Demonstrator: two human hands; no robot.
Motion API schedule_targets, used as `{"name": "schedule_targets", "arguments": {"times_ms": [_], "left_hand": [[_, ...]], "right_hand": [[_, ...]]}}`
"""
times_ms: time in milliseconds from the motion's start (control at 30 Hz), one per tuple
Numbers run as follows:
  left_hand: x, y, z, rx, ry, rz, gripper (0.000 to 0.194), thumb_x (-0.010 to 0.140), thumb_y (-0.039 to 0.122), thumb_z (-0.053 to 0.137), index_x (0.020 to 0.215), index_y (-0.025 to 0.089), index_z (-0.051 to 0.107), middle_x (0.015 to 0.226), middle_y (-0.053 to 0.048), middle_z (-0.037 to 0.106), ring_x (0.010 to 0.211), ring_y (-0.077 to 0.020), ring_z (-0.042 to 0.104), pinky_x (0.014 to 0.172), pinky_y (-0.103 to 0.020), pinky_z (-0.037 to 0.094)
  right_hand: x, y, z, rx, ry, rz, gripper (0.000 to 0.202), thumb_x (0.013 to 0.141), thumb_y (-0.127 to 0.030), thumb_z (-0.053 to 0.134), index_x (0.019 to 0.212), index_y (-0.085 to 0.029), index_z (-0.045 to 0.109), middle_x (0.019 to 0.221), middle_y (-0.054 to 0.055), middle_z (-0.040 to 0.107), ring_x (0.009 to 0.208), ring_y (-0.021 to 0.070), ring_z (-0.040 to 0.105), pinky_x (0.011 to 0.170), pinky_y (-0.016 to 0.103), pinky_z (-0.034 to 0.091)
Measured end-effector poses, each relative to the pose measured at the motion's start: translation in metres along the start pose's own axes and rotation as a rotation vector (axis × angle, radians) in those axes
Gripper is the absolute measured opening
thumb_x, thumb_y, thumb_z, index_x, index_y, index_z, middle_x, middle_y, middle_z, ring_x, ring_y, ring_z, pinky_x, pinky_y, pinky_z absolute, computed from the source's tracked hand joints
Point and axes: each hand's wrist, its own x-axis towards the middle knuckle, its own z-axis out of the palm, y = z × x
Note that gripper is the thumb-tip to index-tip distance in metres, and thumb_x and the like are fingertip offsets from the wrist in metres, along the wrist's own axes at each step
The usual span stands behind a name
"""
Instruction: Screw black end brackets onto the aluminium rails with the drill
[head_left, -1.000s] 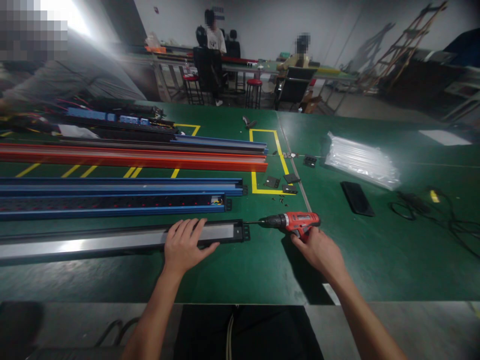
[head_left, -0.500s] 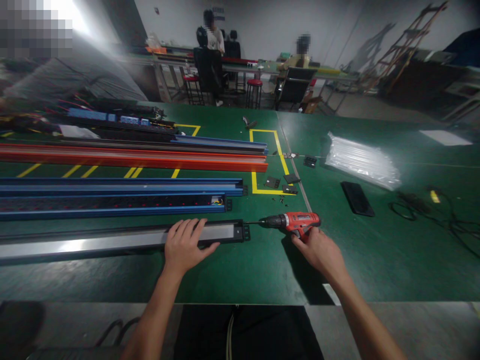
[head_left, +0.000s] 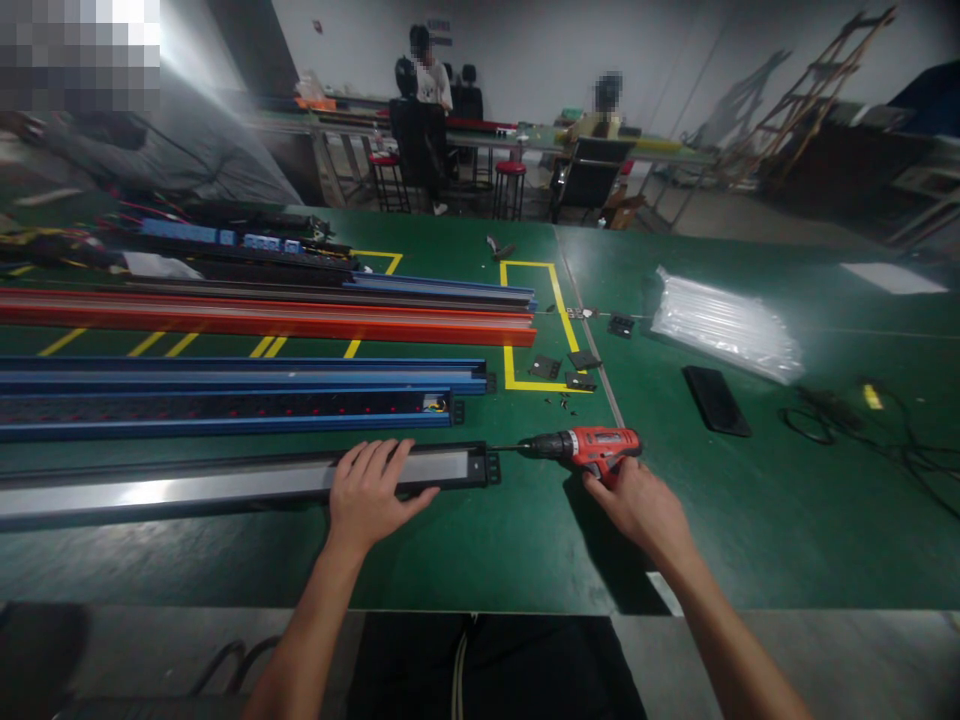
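My left hand (head_left: 373, 495) lies across a long black metal profile (head_left: 292, 476) with a pale strip inside, fingers over its far edge and thumb along the near side. A black end bracket (head_left: 493, 468) with holes sits at the profile's right end. In my right hand (head_left: 646, 502) is a red and black power drill (head_left: 606, 443), gripped by its handle and pointing left. Its long thin bit (head_left: 508, 447) reaches the top corner of the profile's end, by the bracket; the exact contact is too small to make out.
Beyond lie two blue profiles (head_left: 247, 374) and a red-orange one (head_left: 375, 322). Several black brackets (head_left: 545, 367) and small screws (head_left: 564, 402) are scattered near the yellow tape. To the right are a black phone-like slab (head_left: 716, 400), clear-wrapped tubes (head_left: 724, 325) and cables (head_left: 892, 430). A co-worker's sleeve (head_left: 202, 160) shows far left.
The co-worker at the far left has shifted, and a hand there now shows. My hands, the drill and the profile stay in nearly the same place.
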Motion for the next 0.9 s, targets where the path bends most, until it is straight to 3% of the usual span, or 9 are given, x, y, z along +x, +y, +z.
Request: {"name": "schedule_targets", "arguments": {"times_ms": [233, 900], "left_hand": [[0.0003, -0.0002, 0.0005, 0.002, 0.003, -0.010, 0.067, 0.083, 0.069, 0.065, 0.132, 0.022, 0.066, 0.114, -0.014, 0.074, 0.106, -0.0343, 0.067, 0.100, -0.051, 0.046], [-0.0006, 0.0002, 0.0001, 0.025, 0.000, -0.005, 0.068, 0.084, 0.069, 0.065, 0.129, 0.019, 0.066, 0.114, -0.015, 0.073, 0.108, -0.0339, 0.067, 0.102, -0.051, 0.045]], "right_hand": [[0.0012, 0.0042, 0.0057, 0.023, 0.019, -0.026, 0.055, 0.094, -0.065, 0.043, 0.098, -0.014, 0.064, 0.092, 0.019, 0.073, 0.083, 0.0329, 0.072, 0.071, 0.039, 0.047], [-0.0010, 0.0020, -0.0010, -0.041, -0.036, -0.055, 0.047, 0.102, -0.057, 0.044, 0.104, -0.012, 0.060, 0.100, 0.020, 0.073, 0.091, 0.0314, 0.073, 0.075, 0.036, 0.047]]}}
